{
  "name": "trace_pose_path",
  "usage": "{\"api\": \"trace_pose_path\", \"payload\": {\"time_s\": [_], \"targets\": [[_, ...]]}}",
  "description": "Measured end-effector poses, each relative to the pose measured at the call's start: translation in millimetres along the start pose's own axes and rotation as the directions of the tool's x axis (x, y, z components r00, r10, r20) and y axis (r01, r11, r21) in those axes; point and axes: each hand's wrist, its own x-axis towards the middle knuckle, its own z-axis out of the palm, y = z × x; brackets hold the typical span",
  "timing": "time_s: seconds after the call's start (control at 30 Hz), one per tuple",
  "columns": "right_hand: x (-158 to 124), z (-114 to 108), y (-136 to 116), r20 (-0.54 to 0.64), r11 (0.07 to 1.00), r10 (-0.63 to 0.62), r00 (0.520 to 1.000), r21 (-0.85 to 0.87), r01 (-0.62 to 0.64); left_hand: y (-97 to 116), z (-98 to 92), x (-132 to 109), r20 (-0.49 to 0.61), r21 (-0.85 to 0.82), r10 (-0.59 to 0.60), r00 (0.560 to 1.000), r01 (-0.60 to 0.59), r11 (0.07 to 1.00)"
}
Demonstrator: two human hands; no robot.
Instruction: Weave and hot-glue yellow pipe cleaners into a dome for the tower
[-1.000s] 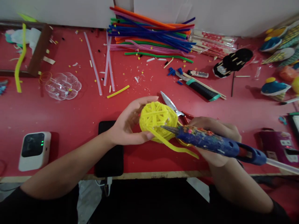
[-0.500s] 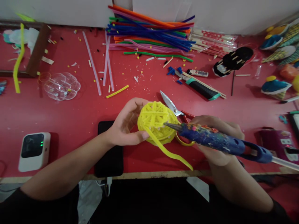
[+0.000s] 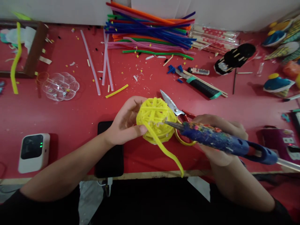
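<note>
My left hand (image 3: 127, 123) is closed around the left side of a rounded yellow pipe-cleaner piece (image 3: 156, 107), whose top has strips crossing like spokes. A loose yellow pipe cleaner (image 3: 167, 151) trails from under my thumb toward the table's front edge. In my right hand (image 3: 220, 125) is a blue hot glue gun (image 3: 208, 136), stained with dried glue, a clear glue stick (image 3: 287, 164) at its rear. Its metal nozzle is at the right side of the yellow piece; I cannot tell whether it touches. Scissors (image 3: 172, 104) with red and yellow handles lie behind, partly hidden.
Coloured pipe cleaners (image 3: 152, 31) are heaped at the back. A utility knife (image 3: 203, 87) and a black figure (image 3: 234, 59) are at right. A clear flower-shaped tray (image 3: 61, 87), a white device (image 3: 34, 153) and a black phone-like slab (image 3: 110, 162) are at left.
The yellow piece has tipped slightly and shifted a little left with my left hand. Its loose strip's end has swung left and down. The glue gun has stayed near the piece's right side.
</note>
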Motion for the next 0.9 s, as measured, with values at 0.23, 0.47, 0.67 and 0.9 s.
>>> {"api": "trace_pose_path", "payload": {"time_s": [0.23, 0.47, 0.67, 0.9], "targets": [[3.5, 4.0, -5.2, -0.081, 0.997, -0.063, 0.995, 0.035, 0.066, -2.7, -1.6, 1.7, 0.012, 0.076, 0.022, 1.0, -0.023, 0.997], [2.6, 1.9, -4.5, -0.06, 0.998, -0.063, 0.996, -0.001, 0.063, -3.6, 0.8, 4.1, 0.022, 0.049, 0.05, 0.999, -0.051, 0.998], [2.2, 0.4, -4.1, -0.058, 0.998, -0.063, 0.996, 0.015, 0.063, -3.1, 0.2, 3.3, 0.038, 0.004, 0.042, 0.998, -0.042, 0.999], [-0.3, 1.9, 0.5, -0.104, 0.997, -0.069, 0.992, 0.03, 0.072, -1.7, 1.2, 4.7, 0.022, 0.02, 0.022, 1.0, -0.022, 1.0]]}}
